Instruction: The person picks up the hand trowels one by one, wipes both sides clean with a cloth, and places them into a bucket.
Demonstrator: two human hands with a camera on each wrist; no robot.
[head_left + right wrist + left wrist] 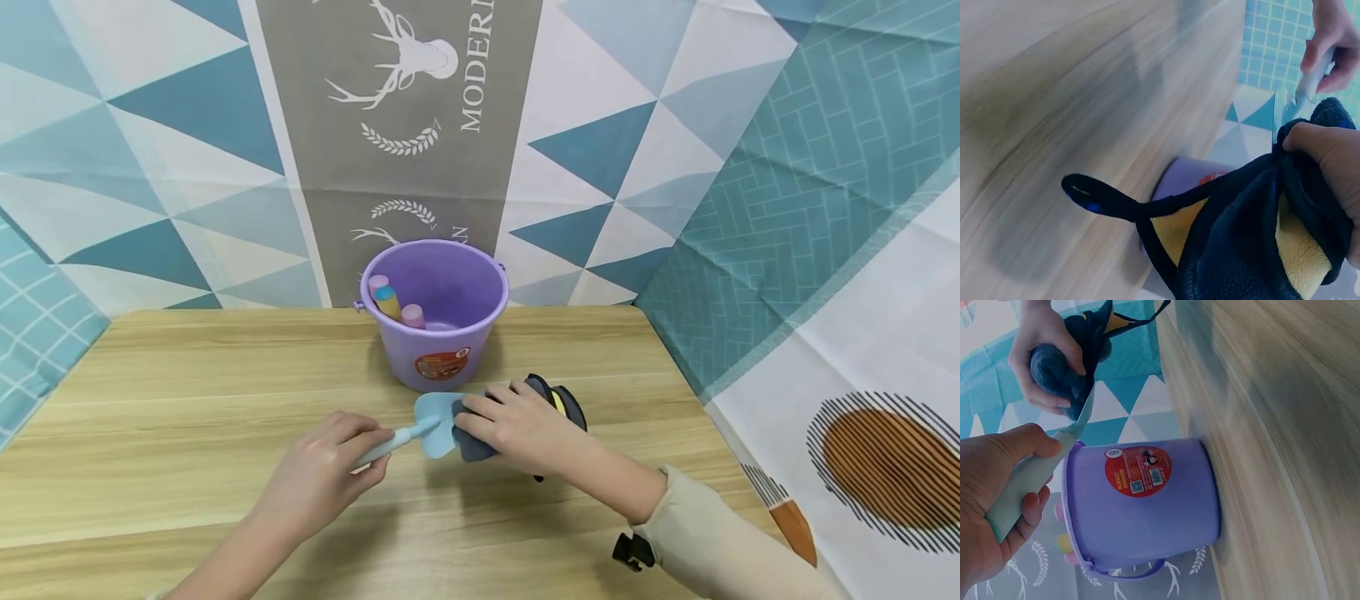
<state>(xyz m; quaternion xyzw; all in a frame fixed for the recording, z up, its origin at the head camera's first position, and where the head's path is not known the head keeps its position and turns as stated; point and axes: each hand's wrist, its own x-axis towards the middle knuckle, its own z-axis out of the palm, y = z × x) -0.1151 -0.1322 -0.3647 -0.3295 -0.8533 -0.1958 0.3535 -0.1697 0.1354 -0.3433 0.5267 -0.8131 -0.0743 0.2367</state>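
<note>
My left hand [330,471] grips the pale handle of a light blue toy shovel [432,423], its blade pointing right. In the left wrist view the thumb lies along the handle [1032,478]. My right hand [525,425] holds a bunched dark grey and yellow cloth [472,429] against the blade, covering the blade's right part. The right wrist view shows the cloth [1229,250] hanging in folds with a black loop [1097,199] at its edge. Both hands are above the table, in front of a purple bucket [438,350].
Inside the bucket, pink-capped and blue-capped sticks [387,302] lean at the left side. The bucket stands near the back of the wooden table [187,433]. Behind it hangs a patterned cloth backdrop [405,150], and another drapes down the right side.
</note>
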